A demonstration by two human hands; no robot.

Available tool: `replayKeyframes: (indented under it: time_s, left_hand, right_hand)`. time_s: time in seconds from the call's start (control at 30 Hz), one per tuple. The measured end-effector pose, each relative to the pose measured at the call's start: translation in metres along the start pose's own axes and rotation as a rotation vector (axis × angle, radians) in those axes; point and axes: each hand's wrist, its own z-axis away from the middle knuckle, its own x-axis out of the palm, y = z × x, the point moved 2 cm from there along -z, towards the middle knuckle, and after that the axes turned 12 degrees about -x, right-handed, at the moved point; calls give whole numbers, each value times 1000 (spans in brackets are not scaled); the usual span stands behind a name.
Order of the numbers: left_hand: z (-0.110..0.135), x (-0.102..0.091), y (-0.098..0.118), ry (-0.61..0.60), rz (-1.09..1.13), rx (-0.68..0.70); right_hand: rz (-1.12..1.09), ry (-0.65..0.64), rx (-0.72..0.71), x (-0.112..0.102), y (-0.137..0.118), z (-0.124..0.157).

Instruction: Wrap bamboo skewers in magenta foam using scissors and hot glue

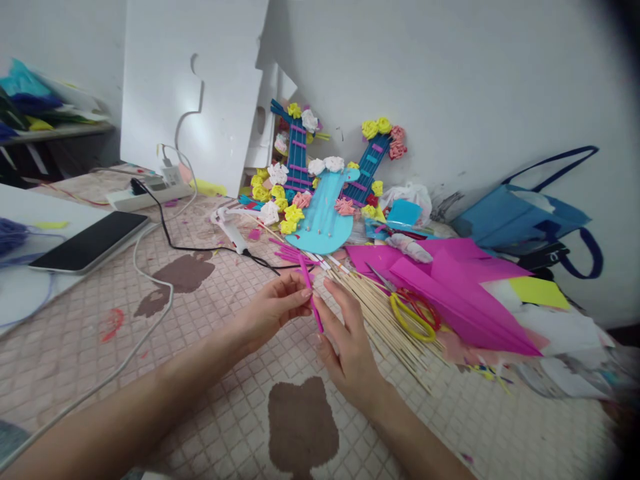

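Note:
A thin magenta paper-wrapped stick (306, 275) is held slanting above the middle of the table. My left hand (280, 303) pinches it between thumb and fingers. From the other side, my right hand (347, 347) has its fingertips on the lower part of the stick, with the thumb bent beneath. Just beyond my hands lie more short magenta sticks (290, 253). To the right, bare wooden skewers (385, 313) are spread in a loose bundle. Scissors with yellow handles (413, 320) rest beside them, another red-handled pair (425, 308) partly underneath.
A white glue gun (231, 230) lies near paper models (325, 207) with yellow, white and pink flowers. Magenta paper sheets (450, 300) cover the right side, near a blue bag (525, 217). A phone (93, 241), power strip (143, 193) and white cable (170, 300) are at left.

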Motion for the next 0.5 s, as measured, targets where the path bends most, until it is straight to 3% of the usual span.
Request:
replayKeyframes:
  time_s: [0.17,0.37,0.5]
  left_hand:
    - [-1,-1,0,-22,26,-24]
    - [-2,-1,0,-31,6,-18]
    - [-2,-1,-2,-62,3,-47]
  right_hand:
    - [-65,111,152,-4,1,0]
    - [-121,35,123,-1,-2,0]
    - [-223,177,229,-4,0,-1]
